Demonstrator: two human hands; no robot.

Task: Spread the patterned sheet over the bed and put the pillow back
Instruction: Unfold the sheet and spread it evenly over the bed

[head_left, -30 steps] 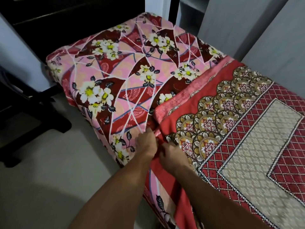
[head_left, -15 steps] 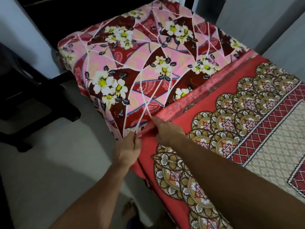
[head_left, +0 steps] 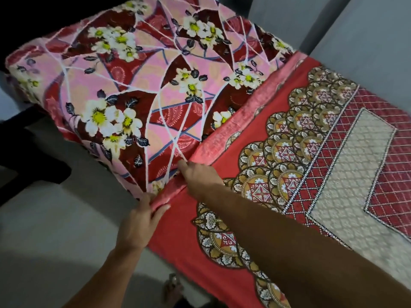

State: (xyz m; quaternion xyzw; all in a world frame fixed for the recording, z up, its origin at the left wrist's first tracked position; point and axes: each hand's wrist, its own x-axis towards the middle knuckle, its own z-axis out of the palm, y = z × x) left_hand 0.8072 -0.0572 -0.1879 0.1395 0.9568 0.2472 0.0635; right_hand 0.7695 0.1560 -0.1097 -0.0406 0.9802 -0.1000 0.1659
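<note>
The bed stands on a pale floor, its far side close against a grey wall. A floral fitted sheet, pink and maroon with white, yellow-centred flowers and thin white lines, covers the mattress and wraps down over its near side and left end. Directly on top of it lies the red patterned sheet, which covers the right part of the bed and hangs over the near edge. It has gold and white scalloped medallions, a red lattice band and a beige centre panel. Its hem is folded back, showing a paler pink underside, and runs straight across the bed from near edge to wall.
</note>
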